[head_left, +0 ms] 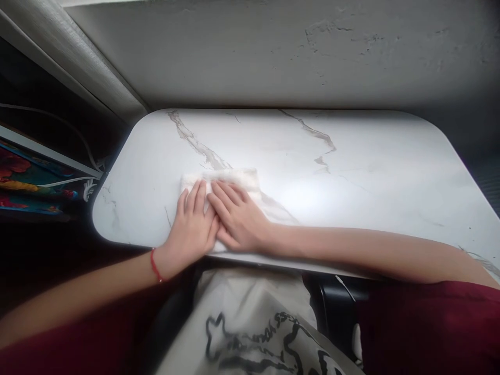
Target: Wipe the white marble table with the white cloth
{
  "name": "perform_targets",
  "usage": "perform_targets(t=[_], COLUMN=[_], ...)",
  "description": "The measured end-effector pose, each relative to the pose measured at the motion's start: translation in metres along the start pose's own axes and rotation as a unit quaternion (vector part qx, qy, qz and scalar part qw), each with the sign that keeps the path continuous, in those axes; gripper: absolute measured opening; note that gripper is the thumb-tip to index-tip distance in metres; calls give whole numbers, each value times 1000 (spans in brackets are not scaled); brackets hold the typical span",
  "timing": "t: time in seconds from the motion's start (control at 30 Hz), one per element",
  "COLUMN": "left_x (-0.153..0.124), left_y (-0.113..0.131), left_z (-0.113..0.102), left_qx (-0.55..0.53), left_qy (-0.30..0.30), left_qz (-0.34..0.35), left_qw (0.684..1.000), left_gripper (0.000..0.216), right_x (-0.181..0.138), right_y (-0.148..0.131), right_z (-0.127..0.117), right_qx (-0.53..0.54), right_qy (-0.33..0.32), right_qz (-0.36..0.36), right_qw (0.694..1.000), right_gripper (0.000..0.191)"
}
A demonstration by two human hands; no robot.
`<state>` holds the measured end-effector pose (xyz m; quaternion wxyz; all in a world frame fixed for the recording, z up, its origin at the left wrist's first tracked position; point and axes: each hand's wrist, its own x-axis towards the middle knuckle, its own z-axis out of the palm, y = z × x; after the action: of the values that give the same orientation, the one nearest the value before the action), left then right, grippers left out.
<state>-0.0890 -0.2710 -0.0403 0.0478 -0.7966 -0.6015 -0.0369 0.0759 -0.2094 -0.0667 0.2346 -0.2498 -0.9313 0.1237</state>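
Observation:
A folded white cloth (238, 178) lies on the white marble table (351, 172), left of the middle and near the front edge. My left hand (191, 226) lies flat on the cloth's left part, fingers stretched out and together. My right hand (236, 216) rests beside it, fingers extended flat across the cloth and pointing up-left. The two hands touch side by side. A red string bracelet (155, 264) is on my left wrist. Neither hand grips anything.
A grey wall (292, 52) runs behind the table. A white cloth with black print (250, 323) hangs off the front edge over my lap. Colourful fabric (31, 182) and white cables lie at the left, beside the table.

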Motion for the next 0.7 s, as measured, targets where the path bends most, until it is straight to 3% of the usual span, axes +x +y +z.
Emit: perform_targets(t=[0.2,0.43,0.57,0.7], left_x=[66,161,212,249], left_y=[-10,-28,-29,-23], left_z=[7,22,35,45], left_qx=[-14,-44,-66,-77], left_qy=[-17,-8,24,44], left_qz=[-8,5,9,-5], left_qw=[1000,999,998,996], left_gripper=[61,61,59,59], right_x=[28,69,84,91], right_y=[54,145,196,226], right_z=[-1,-7,-20,-38], right_qx=[-49,-75,-69,-66], right_qy=[39,50,45,28], right_qz=[1,20,25,46], right_qw=[998,996,996,996], right_gripper=[63,59,58,55])
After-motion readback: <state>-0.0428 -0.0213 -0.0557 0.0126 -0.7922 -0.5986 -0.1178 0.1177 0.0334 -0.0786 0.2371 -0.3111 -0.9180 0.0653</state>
